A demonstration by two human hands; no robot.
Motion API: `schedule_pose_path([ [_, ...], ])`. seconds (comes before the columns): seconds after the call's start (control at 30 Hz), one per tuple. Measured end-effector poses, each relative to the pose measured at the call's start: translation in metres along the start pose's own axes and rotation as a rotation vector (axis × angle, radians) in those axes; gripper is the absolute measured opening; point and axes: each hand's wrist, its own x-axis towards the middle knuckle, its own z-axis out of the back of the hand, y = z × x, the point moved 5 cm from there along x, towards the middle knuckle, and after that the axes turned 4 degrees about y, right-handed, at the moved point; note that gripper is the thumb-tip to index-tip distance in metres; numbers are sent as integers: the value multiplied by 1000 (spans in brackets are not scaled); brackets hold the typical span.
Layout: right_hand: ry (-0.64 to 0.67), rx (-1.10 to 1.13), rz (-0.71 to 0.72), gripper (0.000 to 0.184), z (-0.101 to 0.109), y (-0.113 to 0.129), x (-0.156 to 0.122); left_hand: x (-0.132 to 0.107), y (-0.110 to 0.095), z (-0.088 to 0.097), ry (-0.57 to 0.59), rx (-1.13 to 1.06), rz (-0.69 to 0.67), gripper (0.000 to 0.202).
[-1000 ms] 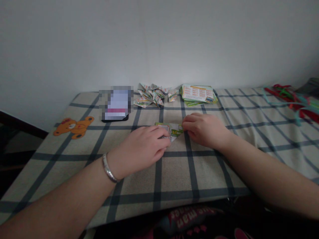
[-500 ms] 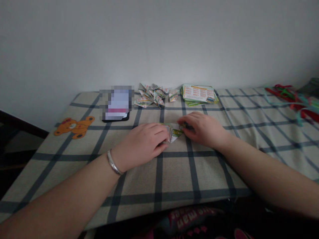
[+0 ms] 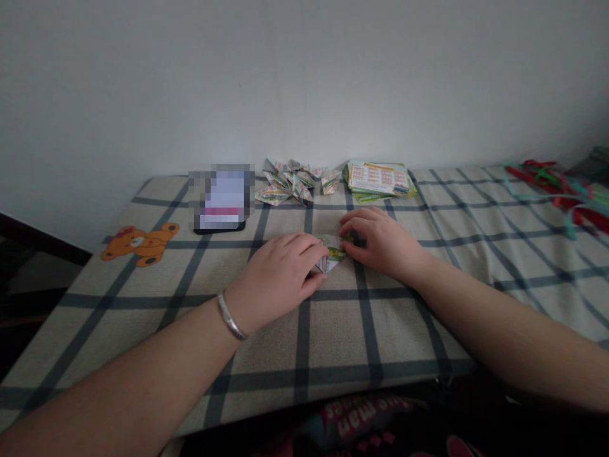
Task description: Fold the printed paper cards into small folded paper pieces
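A small folded piece of printed paper (image 3: 333, 254) lies on the checked tablecloth (image 3: 333, 330) in the middle of the table. My left hand (image 3: 280, 276), with a silver bangle on its wrist, presses down on the paper's left side with curled fingers. My right hand (image 3: 380, 244) pinches the paper's right edge with its fingertips. Most of the paper is hidden between the two hands.
Near the wall lie a heap of folded paper pieces (image 3: 295, 181), a stack of printed leaflets (image 3: 378, 179) and a phone (image 3: 221, 202). An orange bear patch (image 3: 140, 241) sits at the left. Red and green ribbons (image 3: 561, 190) lie at the far right.
Both hands have drawn closer together over the paper. The visible part of the paper has shrunk as it was folded in.
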Motion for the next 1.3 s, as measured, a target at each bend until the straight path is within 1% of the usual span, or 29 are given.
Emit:
schedule_pose_path([
  [0.1,24,39,16,13,-2,-1,1,0,-1,1,7,3,-25,29],
  [0.37,15,106,20,9,-2,0,2,2,-7,6,25,83,-57,22],
  [0.6,19,149,29,7,-2,1,1,-1,-10,8,3,188,-138,23],
  [0.63,20,150,27,7,-2,1,0,-2,-10,8,1,194,-156,23],
  [0.73,19,134,19,17,-3,1,-1,-2,-9,9,-7,195,-189,22],
  [0.83,24,125,31,20,-2,1,-1,-2,-5,11,-10,187,-183,22],
  [1.0,25,173,51,11,-1,2,-1,-2,1,13,-7,131,-157,21],
  [1.13,31,196,62,8,-1,2,-1,-2,5,12,13,108,-96,25],
  [1.17,27,187,66,11,-1,3,-1,-2,5,11,20,109,-83,27],
  [1.3,7,97,60,33,-2,3,0,-1,7,8,27,87,-68,32],
])
